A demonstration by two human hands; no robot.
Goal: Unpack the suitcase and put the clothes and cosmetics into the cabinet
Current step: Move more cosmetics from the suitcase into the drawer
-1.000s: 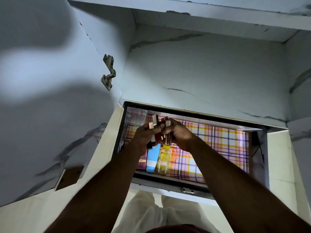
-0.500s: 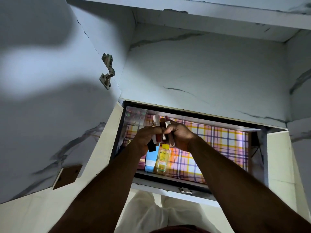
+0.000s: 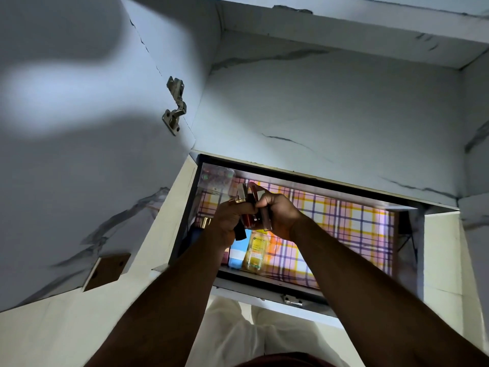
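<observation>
An open drawer [image 3: 272, 284] of the cabinet is lined with pink, yellow and purple plaid paper [image 3: 344, 223]. Both my hands are over its left half, together around a bunch of lipstick tubes [image 3: 250, 207]. My left hand [image 3: 231, 221] grips several tubes, one red and one black at the bottom. My right hand [image 3: 279, 213] holds a brownish tube next to them. In the drawer below lie a yellow bottle [image 3: 255, 251], a blue and white tube [image 3: 238, 251] and a clear plastic box [image 3: 217, 178] at the back left.
The open cabinet door [image 3: 79, 154] with its metal hinge [image 3: 174, 107] stands on the left. A marbled white shelf compartment [image 3: 330, 107] rises above the drawer. A drawer latch [image 3: 292, 300] sits on the front rim. White trousers [image 3: 248, 332] show below.
Both hands have stayed over the drawer's left half, shifting slightly and rearranging the tubes between them. The tubes are now held a little lower and more bunched.
</observation>
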